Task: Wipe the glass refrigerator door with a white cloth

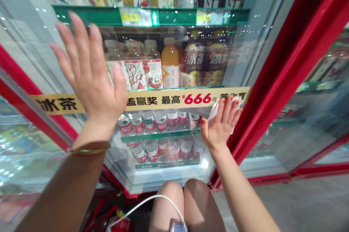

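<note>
My left hand (91, 68) is raised in front of the glass cooler door (240, 54), its fingers stretched and spread with nothing in it. A gold bangle circles that wrist. Lower down on the right, my right hand (222, 123) lies flat over a crumpled white cloth (214, 110), keeping it against the glass near the door's red frame (272, 104). Parts of the cloth show past the fingers; the rest is hidden. A beige advertising strip (147, 101) with black and red print runs across the door, and both hands overlap it.
Behind the glass, green-edged shelves (177, 16) hold bottled drinks, including an orange bottle (170, 61) and small water bottles (160, 120). My knees (170, 194) are close to the door's bottom. A white cable (147, 199) loops toward a blurred device (179, 226). More red-framed doors stand either side.
</note>
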Demonstrator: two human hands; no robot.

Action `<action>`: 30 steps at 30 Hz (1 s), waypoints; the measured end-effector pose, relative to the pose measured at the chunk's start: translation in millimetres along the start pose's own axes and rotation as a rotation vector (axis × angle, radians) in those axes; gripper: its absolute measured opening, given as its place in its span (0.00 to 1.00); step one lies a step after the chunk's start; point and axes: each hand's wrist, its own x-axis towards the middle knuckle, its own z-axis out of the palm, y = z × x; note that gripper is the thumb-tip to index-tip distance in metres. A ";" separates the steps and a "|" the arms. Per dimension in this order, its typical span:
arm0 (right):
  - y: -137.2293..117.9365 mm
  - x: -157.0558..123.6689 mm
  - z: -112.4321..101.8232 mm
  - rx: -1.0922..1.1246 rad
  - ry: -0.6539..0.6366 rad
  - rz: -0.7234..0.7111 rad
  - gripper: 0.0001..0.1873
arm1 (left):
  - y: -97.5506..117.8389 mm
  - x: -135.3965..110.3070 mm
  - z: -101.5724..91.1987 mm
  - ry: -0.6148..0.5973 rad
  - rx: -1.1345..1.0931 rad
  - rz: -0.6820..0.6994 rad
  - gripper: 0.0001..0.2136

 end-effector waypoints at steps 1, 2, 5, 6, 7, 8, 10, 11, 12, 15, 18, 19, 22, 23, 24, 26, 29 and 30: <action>-2.1 -29.3 3.5 0.001 -0.018 0.008 0.45 | 4.7 -19.0 4.7 0.050 0.027 -0.016 0.33; -5.3 -57.4 4.3 -0.002 -0.054 0.020 0.46 | 8.8 -42.4 11.3 0.077 0.034 0.011 0.35; -18.4 -130.3 -5.4 -0.028 -0.105 0.021 0.46 | 15.1 -114.9 35.0 0.142 0.055 0.046 0.40; -22.4 -149.5 -10.5 -0.036 -0.102 0.015 0.46 | 15.7 -133.7 41.4 0.163 0.064 0.048 0.40; -25.5 -165.1 -15.1 -0.040 -0.096 0.007 0.46 | 16.0 -148.2 46.3 0.180 0.073 0.048 0.41; -27.2 -176.7 -18.6 -0.041 -0.094 0.004 0.46 | 16.1 -158.4 49.6 0.193 0.082 0.046 0.41; -25.5 -184.5 -20.1 -0.038 -0.097 0.028 0.45 | 16.7 -168.3 52.0 0.210 0.097 0.043 0.41; -22.5 -179.3 -17.9 -0.035 -0.099 0.052 0.43 | 17.5 -169.5 51.8 0.210 0.102 0.037 0.41; -18.8 -167.5 -14.2 -0.031 -0.090 0.096 0.42 | 18.5 -169.3 51.3 0.208 0.103 0.029 0.41; -15.4 -98.1 -1.3 0.022 -0.025 0.330 0.40 | 22.7 -166.7 49.6 0.193 0.089 -0.012 0.40; -47.2 -16.3 2.7 0.093 0.027 0.418 0.41 | 25.0 -166.5 49.2 0.195 0.078 -0.043 0.41; -66.9 2.4 1.7 0.102 0.016 0.355 0.41 | 24.7 -167.0 49.2 0.199 0.078 -0.039 0.41; -131.6 13.1 -4.1 0.113 -0.041 -0.007 0.38 | 21.2 -169.2 49.1 0.208 0.075 0.006 0.42; -145.9 2.5 -6.4 0.116 -0.073 -0.153 0.35 | 20.1 -169.7 49.1 0.207 0.075 0.017 0.42; -152.2 -12.9 -8.8 0.118 -0.104 -0.280 0.33 | 19.4 -170.2 49.0 0.204 0.075 0.020 0.42; -135.6 -48.2 -13.3 0.098 -0.141 -0.414 0.32 | 20.5 -170.4 48.5 0.202 0.068 -0.004 0.41; -54.6 -75.3 -13.3 0.025 -0.070 -0.182 0.44 | 27.7 -168.8 47.8 0.222 0.029 -0.060 0.39; -26.3 -71.4 -10.4 0.035 -0.057 -0.039 0.45 | 30.2 -167.8 47.8 0.229 0.017 -0.069 0.39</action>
